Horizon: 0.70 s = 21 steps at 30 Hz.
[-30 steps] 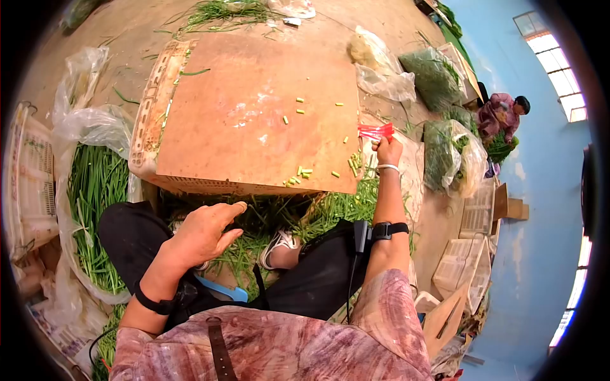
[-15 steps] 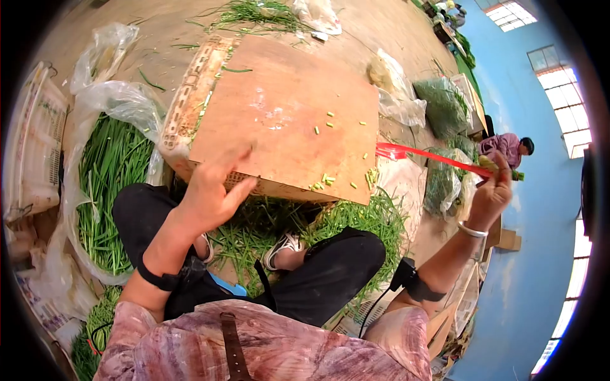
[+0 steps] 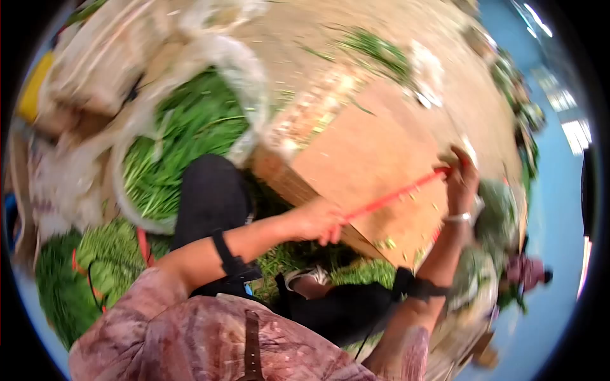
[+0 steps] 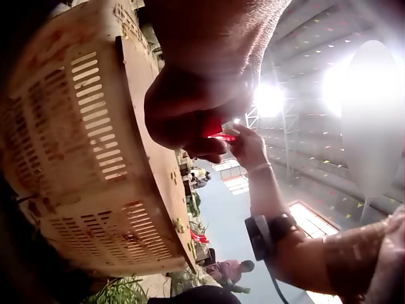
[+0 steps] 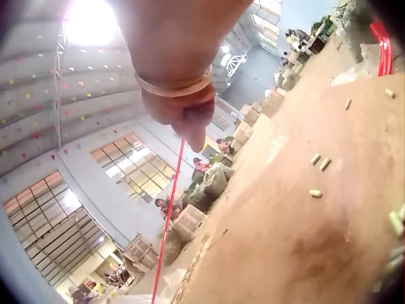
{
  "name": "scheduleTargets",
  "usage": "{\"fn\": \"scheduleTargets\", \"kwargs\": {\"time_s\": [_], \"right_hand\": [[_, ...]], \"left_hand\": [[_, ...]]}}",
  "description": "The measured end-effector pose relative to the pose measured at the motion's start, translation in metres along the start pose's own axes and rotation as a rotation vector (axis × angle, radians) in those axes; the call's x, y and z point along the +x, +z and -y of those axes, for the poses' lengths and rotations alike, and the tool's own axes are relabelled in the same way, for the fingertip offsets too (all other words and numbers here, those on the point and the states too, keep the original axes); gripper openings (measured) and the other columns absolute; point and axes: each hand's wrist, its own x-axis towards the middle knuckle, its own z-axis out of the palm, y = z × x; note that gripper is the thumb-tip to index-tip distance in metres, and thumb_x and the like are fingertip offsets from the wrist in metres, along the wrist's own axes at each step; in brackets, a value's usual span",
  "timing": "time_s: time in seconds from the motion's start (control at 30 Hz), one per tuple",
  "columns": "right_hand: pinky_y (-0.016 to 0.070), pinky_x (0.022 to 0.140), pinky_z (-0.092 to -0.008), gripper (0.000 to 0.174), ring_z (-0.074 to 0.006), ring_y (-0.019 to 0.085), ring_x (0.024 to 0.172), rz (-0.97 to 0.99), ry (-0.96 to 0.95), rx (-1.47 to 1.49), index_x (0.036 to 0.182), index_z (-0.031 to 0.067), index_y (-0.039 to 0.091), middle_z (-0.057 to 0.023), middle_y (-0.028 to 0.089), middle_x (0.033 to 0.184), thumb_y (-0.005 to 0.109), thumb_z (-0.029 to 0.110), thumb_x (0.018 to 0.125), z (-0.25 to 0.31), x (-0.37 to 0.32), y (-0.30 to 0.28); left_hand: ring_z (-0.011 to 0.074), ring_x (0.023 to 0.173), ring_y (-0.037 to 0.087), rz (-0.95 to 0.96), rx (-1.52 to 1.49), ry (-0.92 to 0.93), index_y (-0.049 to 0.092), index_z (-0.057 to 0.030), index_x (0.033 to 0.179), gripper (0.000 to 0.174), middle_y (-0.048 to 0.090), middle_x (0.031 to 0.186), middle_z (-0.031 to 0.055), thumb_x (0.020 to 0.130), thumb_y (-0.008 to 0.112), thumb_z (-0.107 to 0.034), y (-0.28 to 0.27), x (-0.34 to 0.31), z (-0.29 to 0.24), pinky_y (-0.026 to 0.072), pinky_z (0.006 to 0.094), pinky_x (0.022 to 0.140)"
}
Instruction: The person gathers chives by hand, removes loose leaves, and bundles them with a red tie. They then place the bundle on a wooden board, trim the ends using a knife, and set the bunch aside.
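Observation:
A thin red plastic strip (image 3: 395, 195) is stretched straight between my two hands, above a wooden board (image 3: 375, 149). My left hand (image 3: 314, 220) grips one end near the board's front edge. At the other end, my right hand (image 3: 462, 184) pinches the strip over the board's right side. In the right wrist view the strip (image 5: 168, 221) runs from beneath the fingers of my right hand (image 5: 180, 111). Short cut green stem pieces (image 5: 316, 193) lie on the board. The board rests on a slatted plastic crate (image 4: 95, 120).
An open clear bag (image 3: 251, 70) of long green stalks stands left of my knee. Green bundles (image 3: 114, 263) lie at lower left. More red strips (image 5: 383, 47) hang by the board's edge. Filled bags (image 3: 495, 209) and a seated person (image 3: 527, 272) are at right.
My right hand drew the red strip out from the board's right edge, away to the right, then back over the board. My left hand now holds its other end. The head view has turned left.

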Motion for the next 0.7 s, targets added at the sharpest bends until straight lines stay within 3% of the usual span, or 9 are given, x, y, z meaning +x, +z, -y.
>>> {"fn": "scheduleTargets", "kwargs": {"time_s": [0.07, 0.17, 0.23, 0.3, 0.4, 0.43, 0.57, 0.63, 0.7], "right_hand": [[0.0441, 0.053, -0.0207, 0.038, -0.0157, 0.064, 0.064, 0.059, 0.067, 0.206, 0.120, -0.0015, 0.047, -0.0130, 0.065, 0.090, 0.032, -0.006, 0.086, -0.035, 0.021, 0.015], [0.0448, 0.049, -0.0208, 0.036, -0.0151, 0.065, 0.064, -0.077, 0.245, -0.031, 0.126, -0.0021, 0.042, -0.0142, 0.066, 0.089, 0.042, 0.009, 0.092, -0.036, 0.035, 0.050], [0.0505, 0.057, -0.0300, 0.046, -0.0259, 0.066, 0.074, -0.060, 0.273, -0.187, 0.131, -0.0024, 0.037, -0.0201, 0.063, 0.099, 0.050, 0.013, 0.090, -0.068, 0.035, 0.062], [0.0491, 0.080, -0.0399, 0.055, -0.0365, 0.059, 0.099, -0.209, -0.163, -1.047, 0.134, -0.0028, 0.032, -0.0261, 0.053, 0.118, 0.056, 0.013, 0.087, -0.074, 0.024, 0.078], [0.0381, 0.096, -0.0425, 0.060, -0.0391, 0.043, 0.119, 0.055, -0.367, -0.823, 0.134, -0.0026, 0.032, -0.0266, 0.041, 0.131, 0.059, 0.014, 0.083, -0.039, -0.020, 0.129], [0.0335, 0.101, -0.0403, 0.056, -0.0360, 0.038, 0.124, 0.197, -0.258, -0.731, 0.133, -0.0015, 0.036, -0.0228, 0.036, 0.136, 0.058, 0.015, 0.084, -0.050, -0.030, 0.142], [0.0369, 0.099, -0.0402, 0.042, -0.0362, 0.043, 0.120, 0.225, -0.205, -0.798, 0.123, -0.0039, 0.047, -0.0220, 0.046, 0.128, 0.054, 0.013, 0.085, -0.069, -0.032, 0.162], [0.0388, 0.097, -0.0404, 0.040, -0.0356, 0.045, 0.118, 0.203, -0.190, -0.727, 0.121, -0.0042, 0.048, -0.0229, 0.048, 0.127, 0.054, 0.011, 0.085, -0.091, -0.020, 0.158], [0.0341, 0.103, -0.0397, 0.041, -0.0333, 0.042, 0.121, 0.285, -0.124, -0.704, 0.122, -0.0034, 0.048, -0.0235, 0.045, 0.129, 0.055, 0.010, 0.085, -0.086, -0.013, 0.151]], "left_hand": [[0.0142, 0.048, 0.057, -0.020, -0.013, 0.013, 0.056, 0.0058, 0.093, 0.021, 0.062, 0.068, 0.0121, 0.091, 0.042, -0.010, -0.001, -0.005, -0.003, 0.0439, 0.0266, 0.044], [0.0175, 0.050, 0.060, -0.096, -0.055, -0.107, 0.055, 0.0081, 0.090, 0.020, 0.062, 0.069, 0.0148, 0.089, 0.041, -0.006, -0.004, 0.008, -0.007, 0.0443, 0.0275, 0.044], [0.0193, 0.049, 0.060, -0.224, -0.061, -0.161, 0.056, 0.0093, 0.087, 0.018, 0.063, 0.067, 0.0174, 0.084, 0.042, -0.001, -0.007, 0.030, -0.002, 0.0439, 0.0292, 0.041], [0.0212, 0.045, 0.059, -0.294, -0.061, -0.152, 0.057, 0.0125, 0.086, 0.019, 0.063, 0.063, 0.0195, 0.080, 0.042, 0.003, -0.011, 0.040, -0.009, 0.0426, 0.0305, 0.037], [0.0234, 0.046, 0.060, -0.393, -0.061, -0.218, 0.057, 0.0165, 0.086, 0.020, 0.062, 0.061, 0.0219, 0.080, 0.043, 0.002, -0.012, 0.048, -0.029, 0.0428, 0.0311, 0.036], [0.0256, 0.047, 0.061, -0.421, -0.168, -0.232, 0.055, 0.0173, 0.086, 0.021, 0.061, 0.061, 0.0234, 0.082, 0.043, 0.000, -0.012, 0.060, -0.025, 0.0443, 0.0339, 0.036], [0.0315, 0.051, 0.063, -0.328, -0.225, -0.335, 0.055, 0.0189, 0.085, 0.036, 0.062, 0.069, 0.0292, 0.088, 0.047, -0.016, -0.023, 0.073, -0.018, 0.0479, 0.0357, 0.038], [0.0370, 0.061, 0.065, -0.339, -0.125, -0.292, 0.056, 0.0175, 0.091, 0.047, 0.062, 0.077, 0.0313, 0.092, 0.045, -0.029, -0.032, 0.031, -0.027, 0.0532, 0.0398, 0.046], [0.0410, 0.081, 0.065, -0.267, 0.941, 0.231, 0.055, 0.0026, 0.116, 0.055, 0.065, 0.088, 0.0243, 0.089, 0.047, -0.045, -0.057, -0.002, -0.029, 0.0533, 0.0514, 0.067]]}}
